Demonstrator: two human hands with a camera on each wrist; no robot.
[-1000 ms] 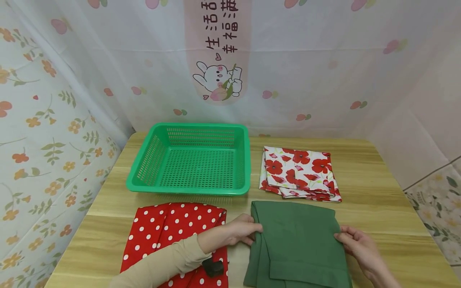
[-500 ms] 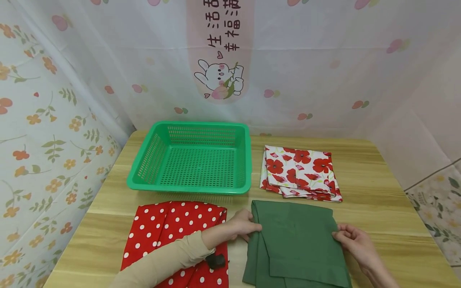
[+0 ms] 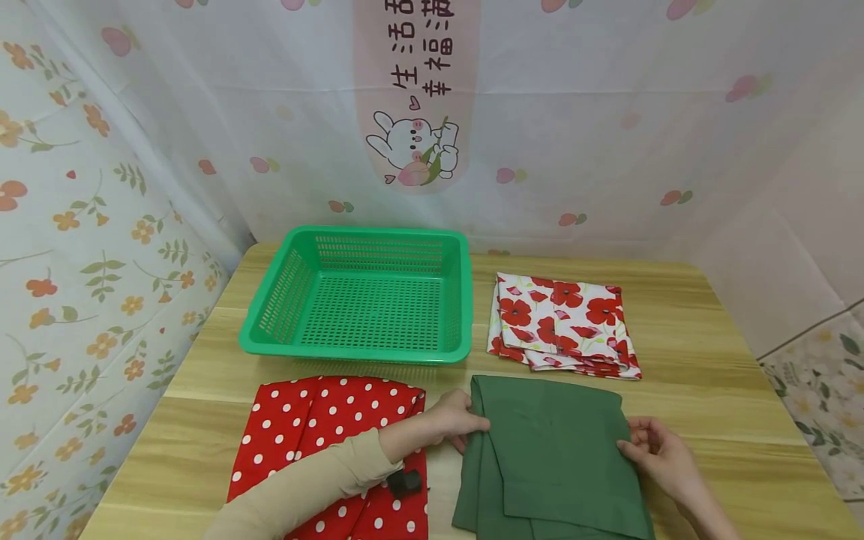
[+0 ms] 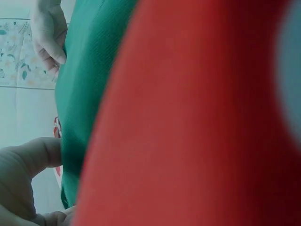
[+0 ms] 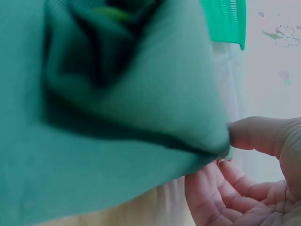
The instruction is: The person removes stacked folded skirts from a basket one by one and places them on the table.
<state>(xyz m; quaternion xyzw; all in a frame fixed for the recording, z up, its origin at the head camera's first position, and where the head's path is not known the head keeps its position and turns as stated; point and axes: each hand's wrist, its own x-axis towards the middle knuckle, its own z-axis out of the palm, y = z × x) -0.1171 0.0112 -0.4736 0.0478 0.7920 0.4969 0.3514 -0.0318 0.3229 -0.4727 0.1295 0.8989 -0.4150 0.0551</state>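
Note:
A folded dark green cloth (image 3: 560, 450) lies at the front of the table, its layers slightly uneven along the left side and bottom. My left hand (image 3: 454, 420) pinches its left edge, thumb on top. At the opposite edge, my right hand (image 3: 658, 450) pinches the cloth between thumb and fingers. The right wrist view shows the thumb (image 5: 258, 134) on the upper layer and the fingers under the folded edge. Red cloth (image 4: 164, 122) fills much of the left wrist view. Under my left forearm lies a folded red cloth with white dots (image 3: 337, 420).
A green plastic basket (image 3: 466, 300) with nothing in it stands at the back left of the wooden table (image 3: 682, 322). A folded white cloth with red poppies (image 3: 560, 322) lies behind the green one. Patterned curtains (image 3: 574, 135) hang behind and beside the table.
My right hand has shifted slightly to the left with the right edge of the green cloth. My left hand stays at the left edge. The camera view has moved a little.

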